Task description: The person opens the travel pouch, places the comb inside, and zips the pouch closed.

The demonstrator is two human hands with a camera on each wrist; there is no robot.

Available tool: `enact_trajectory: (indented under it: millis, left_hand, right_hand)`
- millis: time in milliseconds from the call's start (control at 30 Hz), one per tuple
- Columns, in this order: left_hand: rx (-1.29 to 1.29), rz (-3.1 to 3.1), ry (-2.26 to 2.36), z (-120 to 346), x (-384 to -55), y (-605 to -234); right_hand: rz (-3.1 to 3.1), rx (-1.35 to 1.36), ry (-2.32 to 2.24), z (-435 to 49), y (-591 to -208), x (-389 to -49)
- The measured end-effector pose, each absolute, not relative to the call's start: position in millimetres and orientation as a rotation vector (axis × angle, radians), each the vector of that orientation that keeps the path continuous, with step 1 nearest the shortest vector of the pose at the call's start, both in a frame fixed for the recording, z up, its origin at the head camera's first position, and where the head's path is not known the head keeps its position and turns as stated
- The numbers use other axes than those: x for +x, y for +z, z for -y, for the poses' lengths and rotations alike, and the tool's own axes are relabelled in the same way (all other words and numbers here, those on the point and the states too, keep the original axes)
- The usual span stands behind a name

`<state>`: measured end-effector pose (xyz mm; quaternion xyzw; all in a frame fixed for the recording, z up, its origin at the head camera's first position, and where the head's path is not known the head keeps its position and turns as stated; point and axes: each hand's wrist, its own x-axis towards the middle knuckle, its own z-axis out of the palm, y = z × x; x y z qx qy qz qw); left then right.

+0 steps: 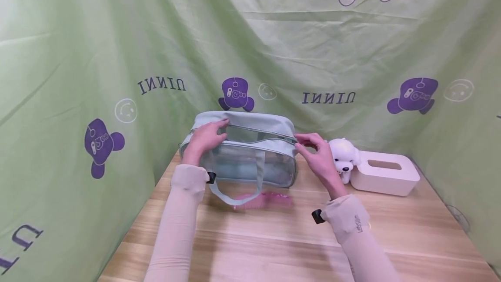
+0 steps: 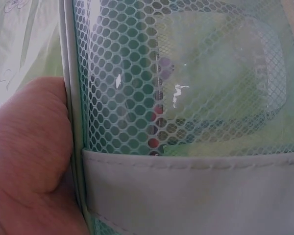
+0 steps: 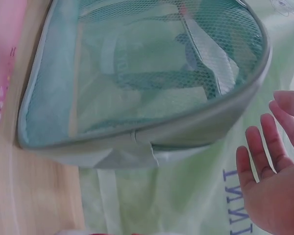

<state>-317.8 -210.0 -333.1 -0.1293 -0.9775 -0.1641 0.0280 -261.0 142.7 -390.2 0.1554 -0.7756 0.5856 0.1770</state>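
Observation:
A pale blue-green clear toiletry bag (image 1: 238, 164) with mesh sides (image 2: 122, 88) stands on the table, its zipped top (image 1: 258, 136) partly parted. My left hand (image 1: 205, 139) rests on the top left of the bag, thumb and fingers spread over the opening; in the left wrist view its fingertips are hidden. At the bag's right end, my right hand (image 1: 318, 156) is beside the end of the zip. The right wrist view shows that hand with loosely spread fingers (image 3: 257, 152), apart from the bag and holding nothing. A strap handle (image 1: 235, 199) hangs down in front.
A pink comb (image 1: 250, 203) and a pink patterned item (image 1: 281, 199) lie before the bag, partly behind the strap. To the right are a white plush dog (image 1: 344, 158) and a white tissue box (image 1: 385, 173). A green printed cloth (image 1: 313, 55) hangs behind and beside the wooden table (image 1: 266, 247).

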Motion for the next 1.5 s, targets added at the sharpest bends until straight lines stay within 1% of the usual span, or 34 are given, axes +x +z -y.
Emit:
enact_trajectory:
  millis: [133, 267, 567, 700, 800, 967, 1100, 1300, 1500]
  left_hand:
    - [-0.405, 3.016, -0.512, 210, -319, -332]
    - [-0.400, 3.014, -0.508, 210, -317, -330]
    - [-0.393, 3.016, -0.506, 210, -317, -331]
    - [-0.380, 3.013, -0.509, 210, -317, -332]
    - [-0.380, 3.012, -0.510, 210, -318, -333]
    - [-0.393, 3.007, -0.492, 211, -318, -334]
    - [-0.384, 3.010, -0.489, 211, -318, -334]
    - [-0.376, 3.007, -0.494, 211, -318, -335]
    - [-0.379, 2.997, -0.492, 211, -318, -335]
  right_hand:
    - [2.182, 0.413, 1.690, -156, -398, -251]
    - [2.198, 0.372, 1.749, -168, -416, -243]
    - [2.555, 0.288, 1.703, -165, -487, -227]
    - [2.695, 0.290, 1.701, -156, -517, -228]
    - [2.761, 0.290, 1.661, -148, -531, -231]
    - [2.786, 0.272, 1.602, -136, -543, -235]
    - [2.827, 0.277, 1.470, -127, -549, -236]
    - [2.878, 0.301, 1.293, -118, -549, -234]
    - [2.860, 0.275, 1.438, -118, -543, -235]
